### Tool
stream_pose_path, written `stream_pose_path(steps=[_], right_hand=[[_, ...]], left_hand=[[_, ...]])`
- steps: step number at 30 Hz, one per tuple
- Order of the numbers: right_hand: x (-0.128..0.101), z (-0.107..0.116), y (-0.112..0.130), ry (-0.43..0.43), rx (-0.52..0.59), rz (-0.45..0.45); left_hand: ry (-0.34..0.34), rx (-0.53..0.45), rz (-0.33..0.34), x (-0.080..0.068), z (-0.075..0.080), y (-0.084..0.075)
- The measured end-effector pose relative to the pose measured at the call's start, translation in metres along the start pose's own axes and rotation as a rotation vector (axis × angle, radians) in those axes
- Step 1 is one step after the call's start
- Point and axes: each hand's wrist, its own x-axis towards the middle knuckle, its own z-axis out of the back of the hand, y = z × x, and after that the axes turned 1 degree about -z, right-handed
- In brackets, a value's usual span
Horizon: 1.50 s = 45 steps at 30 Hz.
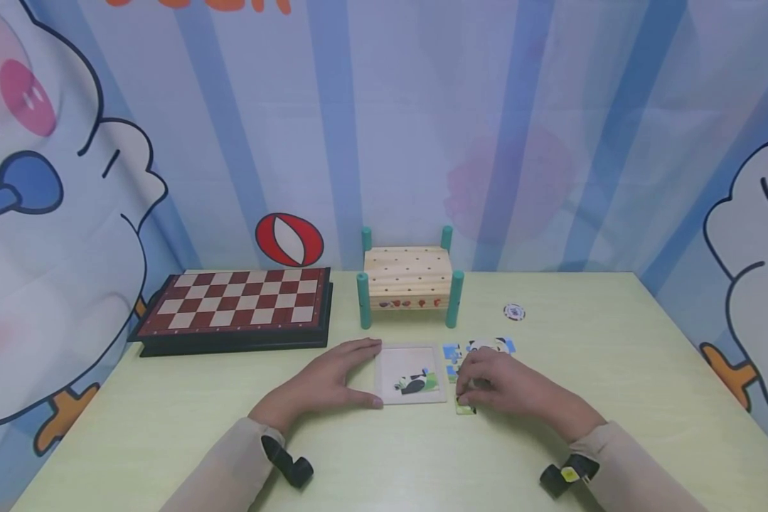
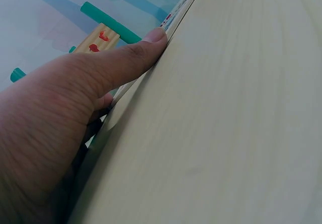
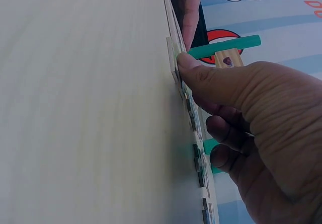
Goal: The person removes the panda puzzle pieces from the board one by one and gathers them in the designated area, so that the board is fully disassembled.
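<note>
The puzzle tray [image 1: 404, 360] sits flat on the worktop [image 1: 409, 462], between the two hands, with a bit of panda picture [image 1: 416, 382] in it; the left hand [image 1: 326, 378] is wide, thumb and fingers touching the tray's left side; the right hand [image 1: 502, 382] is bunched up narrow over a small green piece [image 1: 465, 409], but I can't tell if it pinches it; more loose pieces [image 1: 451, 352] lie just past the right hand, so its knuckles could bump them; if the left hand pushes too hard, the tray might slide and jog the panda.
</note>
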Motion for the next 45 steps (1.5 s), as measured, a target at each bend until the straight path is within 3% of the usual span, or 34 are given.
stream_pose_path(steps=[45], right_hand=[[0.0004,-0.0008,0.0006,0.023,0.009,-0.022]], left_hand=[[-0.003,0.001,0.008,0.0004,-0.0015,0.0010]])
